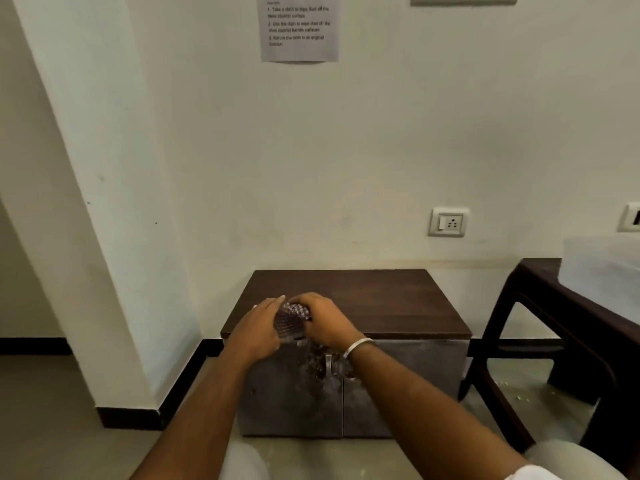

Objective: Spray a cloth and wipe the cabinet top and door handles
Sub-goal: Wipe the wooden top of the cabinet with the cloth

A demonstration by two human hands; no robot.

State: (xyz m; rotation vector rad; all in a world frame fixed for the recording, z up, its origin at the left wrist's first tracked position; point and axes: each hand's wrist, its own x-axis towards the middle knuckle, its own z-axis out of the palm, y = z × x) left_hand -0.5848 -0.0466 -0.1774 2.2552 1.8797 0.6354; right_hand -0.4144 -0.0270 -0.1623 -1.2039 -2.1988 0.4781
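Head view shows me both hands meeting over the front edge of the cabinet top, toward its left corner; my left hand and right hand are each closed on the cloth, a bunched, checked piece held between them. Part of the cloth hangs below the hands, blurred, in front of the doors, so I cannot tell how much of it is loose; I judge that I am gathering it into a pad, since a bundle gives a firmer face for wiping than a trailing sheet. It is held in the air just above the front edge rather than pressed flat, which suits folding or readying more than wiping; whether it touches the wood I cannot tell. No spray bottle is visible, so I cannot say whether the cloth is damp. One door handle shows where the two doors meet, directly beneath the hanging cloth; a second I cannot make out. A wall socket sits above the cabinet's back right corner; a dark table stands just right of it.
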